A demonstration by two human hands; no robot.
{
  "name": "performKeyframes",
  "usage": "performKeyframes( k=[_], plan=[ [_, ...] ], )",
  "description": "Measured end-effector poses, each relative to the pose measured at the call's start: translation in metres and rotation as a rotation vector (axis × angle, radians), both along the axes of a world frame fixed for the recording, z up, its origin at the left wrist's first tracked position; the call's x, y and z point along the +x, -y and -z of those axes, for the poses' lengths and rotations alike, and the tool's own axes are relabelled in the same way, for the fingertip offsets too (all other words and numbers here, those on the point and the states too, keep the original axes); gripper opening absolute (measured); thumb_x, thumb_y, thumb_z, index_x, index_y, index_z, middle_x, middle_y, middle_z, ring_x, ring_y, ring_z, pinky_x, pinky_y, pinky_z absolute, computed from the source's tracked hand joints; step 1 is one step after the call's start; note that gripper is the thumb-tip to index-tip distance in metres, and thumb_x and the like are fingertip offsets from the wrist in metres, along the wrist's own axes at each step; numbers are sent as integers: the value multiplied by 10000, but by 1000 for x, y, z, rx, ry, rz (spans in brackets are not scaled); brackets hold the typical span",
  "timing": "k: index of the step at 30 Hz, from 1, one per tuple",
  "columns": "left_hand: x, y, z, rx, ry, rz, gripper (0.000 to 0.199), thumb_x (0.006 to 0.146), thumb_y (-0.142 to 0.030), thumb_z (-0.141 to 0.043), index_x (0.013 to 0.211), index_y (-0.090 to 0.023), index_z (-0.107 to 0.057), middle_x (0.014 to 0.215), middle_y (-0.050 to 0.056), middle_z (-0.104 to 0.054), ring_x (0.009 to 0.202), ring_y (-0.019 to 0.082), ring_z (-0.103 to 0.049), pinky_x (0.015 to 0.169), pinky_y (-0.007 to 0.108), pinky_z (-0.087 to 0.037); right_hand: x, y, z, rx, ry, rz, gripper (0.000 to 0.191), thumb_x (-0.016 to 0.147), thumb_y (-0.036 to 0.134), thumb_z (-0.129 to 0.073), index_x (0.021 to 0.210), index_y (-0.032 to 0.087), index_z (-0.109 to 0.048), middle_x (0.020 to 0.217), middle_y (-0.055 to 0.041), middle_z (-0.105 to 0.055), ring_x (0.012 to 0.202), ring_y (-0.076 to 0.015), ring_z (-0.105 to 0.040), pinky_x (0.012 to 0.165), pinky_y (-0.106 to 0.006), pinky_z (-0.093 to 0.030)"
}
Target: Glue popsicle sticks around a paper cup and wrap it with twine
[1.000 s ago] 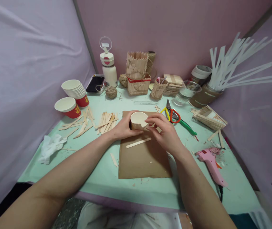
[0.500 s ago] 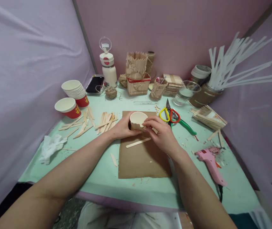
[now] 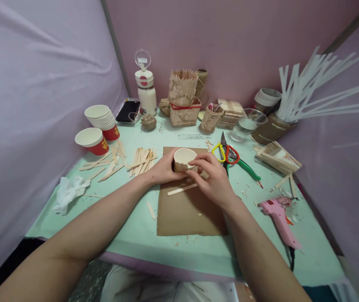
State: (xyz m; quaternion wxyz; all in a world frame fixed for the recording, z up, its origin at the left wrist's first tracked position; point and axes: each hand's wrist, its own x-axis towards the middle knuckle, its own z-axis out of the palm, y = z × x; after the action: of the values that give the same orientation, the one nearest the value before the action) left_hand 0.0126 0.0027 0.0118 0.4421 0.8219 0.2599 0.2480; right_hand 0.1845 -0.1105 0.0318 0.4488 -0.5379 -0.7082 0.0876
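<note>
A paper cup [image 3: 185,156] with pieces of wooden craft stick on its outer wall is held over a brown cardboard sheet [image 3: 192,218]. My left hand [image 3: 166,167] wraps round the cup's left side and underside, gripping it. At the right front, the fingers and thumb of my right hand [image 3: 210,176] are bent against the cup wall near its rim. Whether a small piece of wood lies under those fingertips I cannot tell. One loose craft stick [image 3: 182,190] rests on the cardboard below the cup, its right end hidden by my right hand.
Craft sticks [image 3: 141,160] and stacked paper cups [image 3: 99,119] lie left. Scissors [image 3: 225,153], green-handled pruners [image 3: 248,170] and a pink glue gun [image 3: 280,222] are right. Behind stand a bottle [image 3: 147,98], a stick-covered basket [image 3: 184,115] and a clear water cup [image 3: 245,126].
The fingers of my right hand have shifted slightly on the cup wall, index finger and thumb now a bit further apart. My left hand keeps its grip. The whole view has moved slightly.
</note>
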Motion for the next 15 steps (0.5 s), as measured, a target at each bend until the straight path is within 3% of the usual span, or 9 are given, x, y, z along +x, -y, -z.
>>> performKeyframes(
  k=[5,15],
  plan=[
    [0,-1,3,6,-10,0,744,698,-454,-795,1316,-200,-468,1303,111,-628,1214,315,-601,1024,435,-486,-7,-1,5,28,40,49,92,911,187,-647,992,222,-671,968,-62,-554,785,-175,-579,656,-313,-526],
    [0,0,2,4,-10,12,694,708,-404,-780,1299,-196,-482,1302,103,-629,1204,304,-601,1017,416,-491,-8,-3,7,65,107,59,80,919,140,-611,937,213,-638,935,-54,-520,832,-193,-557,725,-335,-500]
  ],
)
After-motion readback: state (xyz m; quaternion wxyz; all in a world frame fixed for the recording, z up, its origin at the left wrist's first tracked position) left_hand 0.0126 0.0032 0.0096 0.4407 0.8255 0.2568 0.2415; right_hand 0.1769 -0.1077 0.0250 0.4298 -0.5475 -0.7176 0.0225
